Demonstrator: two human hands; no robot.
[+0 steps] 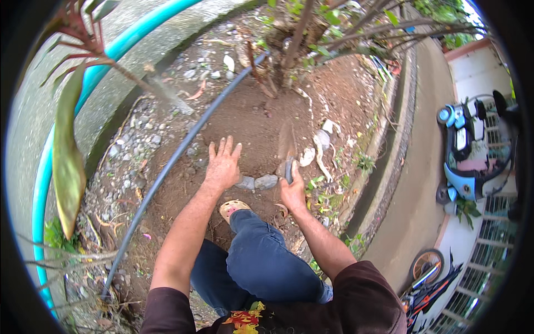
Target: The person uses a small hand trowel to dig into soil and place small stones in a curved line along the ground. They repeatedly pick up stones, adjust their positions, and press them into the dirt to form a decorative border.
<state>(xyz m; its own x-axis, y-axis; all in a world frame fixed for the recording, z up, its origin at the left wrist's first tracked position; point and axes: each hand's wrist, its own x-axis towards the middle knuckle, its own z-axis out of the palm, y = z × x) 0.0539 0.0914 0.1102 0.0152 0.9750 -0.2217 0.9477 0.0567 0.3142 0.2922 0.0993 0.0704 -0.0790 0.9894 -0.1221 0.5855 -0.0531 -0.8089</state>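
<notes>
My right hand (293,190) is closed around the dark handle of a hand trowel (287,144). The trowel's blade is soil-coloured and blurred, and points away from me over the bare soil (246,112). My left hand (224,165) is held palm down with its fingers apart and nothing in it; whether it touches the soil I cannot tell. Just to the right of its wrist, two grey stones (255,182) sit end to end in the dirt. Behind them, closer to my body, is a cream clog (234,207) on my foot.
A dark hose or pipe (179,152) runs diagonally left of my left hand. Beyond it lie pebbles (139,129) and a thick turquoise pipe (92,75). A shrub's stems (297,39) rise ahead. Pale stones (308,156) and roots lie right, before a concrete gutter (377,171).
</notes>
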